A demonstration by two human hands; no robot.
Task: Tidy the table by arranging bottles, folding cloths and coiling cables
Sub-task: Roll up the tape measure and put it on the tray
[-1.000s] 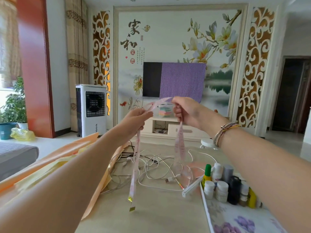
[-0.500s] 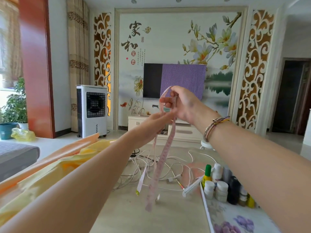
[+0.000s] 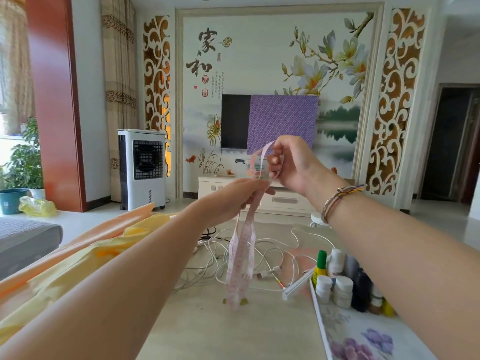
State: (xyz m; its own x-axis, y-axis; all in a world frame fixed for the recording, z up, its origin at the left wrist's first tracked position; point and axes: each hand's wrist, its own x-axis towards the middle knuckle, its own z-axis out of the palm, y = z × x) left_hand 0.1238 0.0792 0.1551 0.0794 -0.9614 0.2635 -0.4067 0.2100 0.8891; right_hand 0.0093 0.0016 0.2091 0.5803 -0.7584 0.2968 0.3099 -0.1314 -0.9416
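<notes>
Both hands are raised above the beige bench [image 3: 202,331]. The right hand [image 3: 293,165] pinches the folded top of a pink soft measuring tape [image 3: 241,255]; the left hand [image 3: 233,201] pinches it just below. Its doubled strands hang over tangled white cables [image 3: 275,255], beside small plastic bottles [image 3: 337,281].

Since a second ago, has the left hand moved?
Yes. The left hand moved right, from left of the TV to meet the right hand at the tape.

Bare forearms, no sleeves, multicoloured braided bracelets [image 3: 337,201] on right wrist
</notes>
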